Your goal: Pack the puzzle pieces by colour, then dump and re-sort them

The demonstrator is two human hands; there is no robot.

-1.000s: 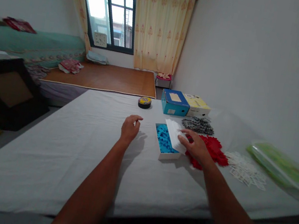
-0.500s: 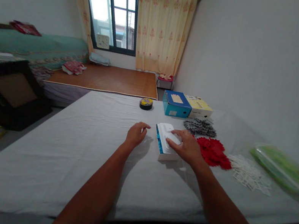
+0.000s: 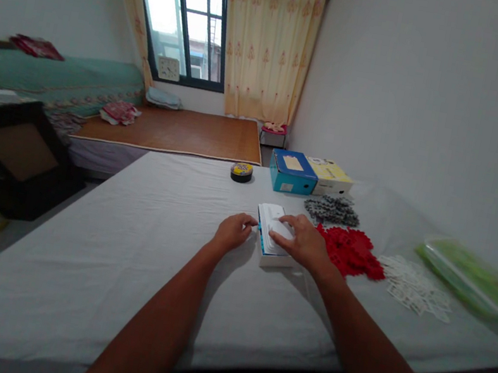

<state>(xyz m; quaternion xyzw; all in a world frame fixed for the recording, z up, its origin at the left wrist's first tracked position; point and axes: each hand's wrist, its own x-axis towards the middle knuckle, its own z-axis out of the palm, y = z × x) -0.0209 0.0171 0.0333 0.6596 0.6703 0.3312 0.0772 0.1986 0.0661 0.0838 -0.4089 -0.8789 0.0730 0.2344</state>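
Observation:
A small open box (image 3: 275, 261) with a white front wall and blue showing along its left side lies on the white cloth. Inside is a stack of white cards or sheets (image 3: 270, 211), too plain to identify further. My right hand (image 3: 304, 242) reaches over the stack from the right, thumb and forefinger bent onto the top sheets. At the box's left edge is my left hand (image 3: 234, 231), its fingers curled with the tips drawn together. Whatever sits between those fingertips is too small to make out.
Right of the box lie a red fuzzy pile (image 3: 349, 250), a grey fuzzy pile (image 3: 332, 210), scattered white tags (image 3: 419, 287) and a green plastic-wrapped pack (image 3: 475, 271). Behind stand a blue box (image 3: 292, 173), a yellow box (image 3: 329, 176) and a round black-and-yellow tin (image 3: 241, 173).
My left hand has moved right and slightly down to the box's left edge. My right hand has shifted a little left over the sheets, which lie flatter now.

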